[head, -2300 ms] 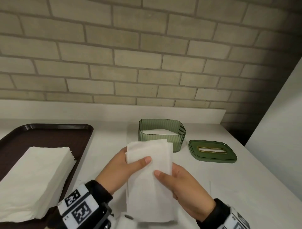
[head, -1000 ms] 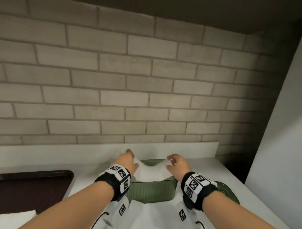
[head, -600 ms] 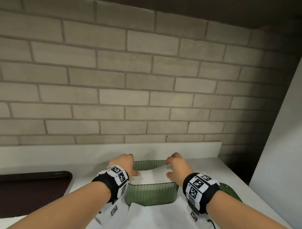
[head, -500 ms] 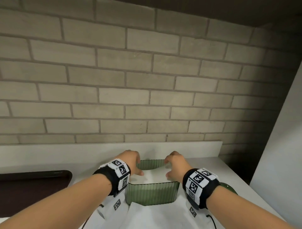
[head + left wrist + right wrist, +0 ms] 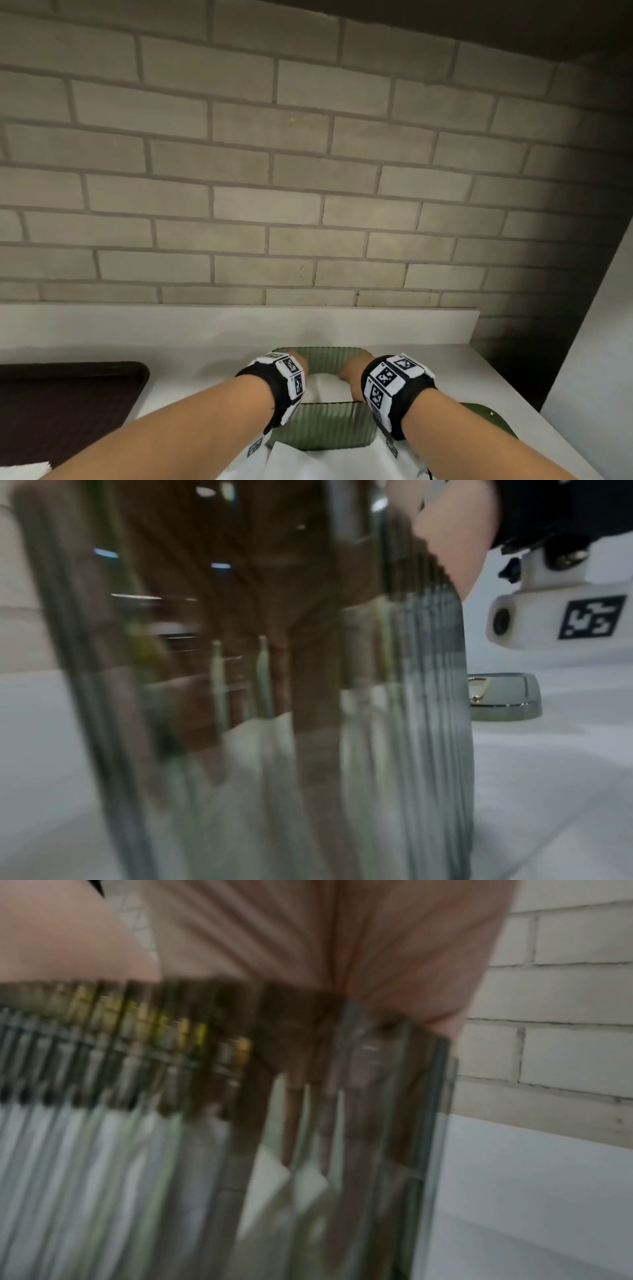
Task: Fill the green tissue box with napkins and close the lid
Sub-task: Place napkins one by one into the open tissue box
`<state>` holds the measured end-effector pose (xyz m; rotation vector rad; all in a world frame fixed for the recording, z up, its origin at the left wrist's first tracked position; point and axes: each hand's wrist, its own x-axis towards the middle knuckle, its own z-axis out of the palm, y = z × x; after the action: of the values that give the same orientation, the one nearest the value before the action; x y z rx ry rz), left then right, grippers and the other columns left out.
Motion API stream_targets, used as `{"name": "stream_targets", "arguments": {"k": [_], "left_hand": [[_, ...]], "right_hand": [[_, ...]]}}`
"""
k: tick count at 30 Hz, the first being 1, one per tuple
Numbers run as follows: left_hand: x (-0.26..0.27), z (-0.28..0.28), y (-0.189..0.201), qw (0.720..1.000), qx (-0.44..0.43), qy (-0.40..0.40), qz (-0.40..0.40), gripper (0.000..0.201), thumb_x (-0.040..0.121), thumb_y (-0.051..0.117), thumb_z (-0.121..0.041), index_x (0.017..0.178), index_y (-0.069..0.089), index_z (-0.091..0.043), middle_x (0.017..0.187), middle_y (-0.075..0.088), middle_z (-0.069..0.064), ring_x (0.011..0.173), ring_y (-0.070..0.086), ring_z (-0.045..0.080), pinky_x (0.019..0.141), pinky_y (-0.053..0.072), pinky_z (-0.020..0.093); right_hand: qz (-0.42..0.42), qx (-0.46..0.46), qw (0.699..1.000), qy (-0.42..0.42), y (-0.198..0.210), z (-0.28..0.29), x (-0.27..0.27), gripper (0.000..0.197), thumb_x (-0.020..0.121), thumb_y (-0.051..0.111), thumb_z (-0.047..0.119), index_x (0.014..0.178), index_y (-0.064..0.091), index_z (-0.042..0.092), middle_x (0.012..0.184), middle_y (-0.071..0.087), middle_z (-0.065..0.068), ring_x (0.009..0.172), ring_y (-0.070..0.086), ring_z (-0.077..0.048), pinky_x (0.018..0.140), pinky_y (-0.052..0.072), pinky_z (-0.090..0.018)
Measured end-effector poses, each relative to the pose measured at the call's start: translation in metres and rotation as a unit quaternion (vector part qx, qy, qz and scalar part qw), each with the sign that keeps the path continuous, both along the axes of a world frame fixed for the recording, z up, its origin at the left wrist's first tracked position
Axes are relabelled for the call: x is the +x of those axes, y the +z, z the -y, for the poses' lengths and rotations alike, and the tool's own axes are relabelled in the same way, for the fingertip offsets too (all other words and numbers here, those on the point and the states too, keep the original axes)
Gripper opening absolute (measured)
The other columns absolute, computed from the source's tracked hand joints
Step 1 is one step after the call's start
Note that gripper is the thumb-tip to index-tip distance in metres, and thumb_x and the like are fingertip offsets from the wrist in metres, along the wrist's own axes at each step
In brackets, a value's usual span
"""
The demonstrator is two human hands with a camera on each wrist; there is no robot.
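Both hands have sunk deeper: left hand [image 5: 298, 364] and right hand [image 5: 350, 371] press napkins [image 5: 326, 387] inside the green tissue box [image 5: 320, 426] at lower centre (finger curl hidden), while the lid [image 5: 488, 418] lies lower right, nearer the right hand.

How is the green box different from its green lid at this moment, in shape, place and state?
The green box stands upright with tall ribbed walls; the lid lies low and flat on the counter. The box is open on top and holds white napkins, with the left hand and the right hand reaching into it; the lid lies apart, to the box's right, and nothing touches it. Both are green plastic.
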<state>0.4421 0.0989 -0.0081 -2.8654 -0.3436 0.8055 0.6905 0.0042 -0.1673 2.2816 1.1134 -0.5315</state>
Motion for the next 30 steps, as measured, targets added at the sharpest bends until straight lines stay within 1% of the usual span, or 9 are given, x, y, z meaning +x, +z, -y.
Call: {"name": "stream_targets", "arguments": {"k": [4, 7, 13, 16, 18, 21, 24, 27, 30], "left_hand": [[-0.023, 0.012, 0.024, 0.989, -0.049, 0.002, 0.136, 0.035, 0.093, 0.051, -0.008, 0.128, 0.054, -0.002, 0.133, 0.054, 0.014, 0.121, 0.053, 0.026, 0.095, 0.044, 0.029], [-0.03, 0.007, 0.042, 0.977, -0.084, 0.004, 0.197, 0.035, 0.086, 0.063, -0.013, 0.12, 0.059, -0.004, 0.123, 0.06, 0.015, 0.112, 0.058, 0.027, 0.089, 0.046, 0.029], [-0.095, 0.006, 0.056, 0.912, -0.213, 0.03, 0.348, 0.017, 0.082, 0.063, -0.024, 0.099, 0.064, -0.023, 0.089, 0.062, -0.007, 0.093, 0.061, 0.018, 0.078, 0.045, 0.023], [-0.138, 0.003, 0.034, 0.915, -0.247, 0.055, 0.316, 0.006, 0.083, 0.063, -0.026, 0.089, 0.063, -0.026, 0.071, 0.05, -0.015, 0.074, 0.053, 0.007, 0.064, 0.038, 0.018], [-0.161, 0.001, 0.009, 0.925, -0.259, 0.083, 0.264, 0.007, 0.08, 0.066, -0.03, 0.082, 0.059, -0.03, 0.072, 0.048, -0.016, 0.073, 0.05, 0.004, 0.064, 0.038, 0.017], [-0.184, 0.003, -0.024, 0.934, -0.256, 0.126, 0.214, 0.011, 0.078, 0.066, -0.036, 0.082, 0.057, -0.033, 0.084, 0.053, -0.016, 0.091, 0.054, 0.007, 0.084, 0.045, 0.02], [-0.193, 0.01, -0.043, 0.929, -0.26, 0.16, 0.21, 0.029, 0.077, 0.064, -0.042, 0.102, 0.062, -0.027, 0.111, 0.059, -0.009, 0.106, 0.057, 0.011, 0.094, 0.046, 0.025], [-0.196, 0.017, -0.043, 0.935, -0.249, 0.171, 0.187, 0.05, 0.077, 0.065, -0.05, 0.113, 0.062, -0.016, 0.12, 0.061, 0.001, 0.11, 0.058, 0.019, 0.091, 0.047, 0.026], [-0.196, 0.025, -0.035, 0.94, -0.253, 0.17, 0.152, 0.046, 0.076, 0.069, -0.046, 0.103, 0.064, -0.008, 0.1, 0.064, 0.005, 0.092, 0.062, 0.023, 0.074, 0.047, 0.026]], "right_hand": [[0.018, 0.113, 0.992, -0.059, 0.147, 0.028, -0.163, 0.04, 0.086, 0.061, 0.019, 0.122, 0.056, 0.004, 0.124, 0.06, -0.013, 0.11, 0.059, -0.031, 0.094, 0.049, -0.033], [0.036, 0.238, 0.969, -0.06, 0.19, 0.049, -0.211, 0.044, 0.083, 0.069, 0.024, 0.122, 0.06, 0.005, 0.12, 0.062, -0.012, 0.11, 0.06, -0.028, 0.094, 0.049, -0.032], [-0.018, 0.481, 0.875, -0.049, 0.193, 0.089, -0.27, 0.015, 0.084, 0.064, 0.022, 0.099, 0.069, 0.021, 0.078, 0.059, 0.01, 0.069, 0.055, -0.005, 0.07, 0.045, -0.014], [-0.094, 0.432, 0.895, -0.055, 0.172, 0.103, -0.284, 0.012, 0.079, 0.071, 0.022, 0.09, 0.067, 0.025, 0.065, 0.055, 0.012, 0.054, 0.05, 0.0, 0.057, 0.038, -0.006], [-0.123, 0.361, 0.922, -0.068, 0.155, 0.107, -0.292, 0.02, 0.075, 0.075, 0.03, 0.093, 0.065, 0.029, 0.07, 0.055, 0.013, 0.058, 0.049, 0.002, 0.059, 0.039, -0.007], [-0.104, 0.315, 0.938, -0.099, 0.131, 0.11, -0.3, 0.039, 0.068, 0.074, 0.044, 0.103, 0.062, 0.031, 0.087, 0.055, 0.014, 0.073, 0.051, 0.0, 0.068, 0.041, -0.013], [-0.089, 0.301, 0.943, -0.107, 0.121, 0.111, -0.302, 0.046, 0.068, 0.071, 0.048, 0.104, 0.058, 0.024, 0.093, 0.051, 0.009, 0.082, 0.049, -0.005, 0.076, 0.04, -0.016], [-0.076, 0.3, 0.942, -0.127, 0.12, 0.108, -0.304, 0.06, 0.068, 0.073, 0.048, 0.117, 0.055, 0.018, 0.111, 0.055, 0.005, 0.097, 0.051, -0.007, 0.087, 0.04, -0.015], [-0.079, 0.31, 0.932, -0.17, 0.118, 0.107, -0.306, 0.069, 0.064, 0.079, 0.045, 0.122, 0.053, 0.019, 0.12, 0.054, 0.005, 0.104, 0.05, -0.005, 0.089, 0.038, -0.012]]}}
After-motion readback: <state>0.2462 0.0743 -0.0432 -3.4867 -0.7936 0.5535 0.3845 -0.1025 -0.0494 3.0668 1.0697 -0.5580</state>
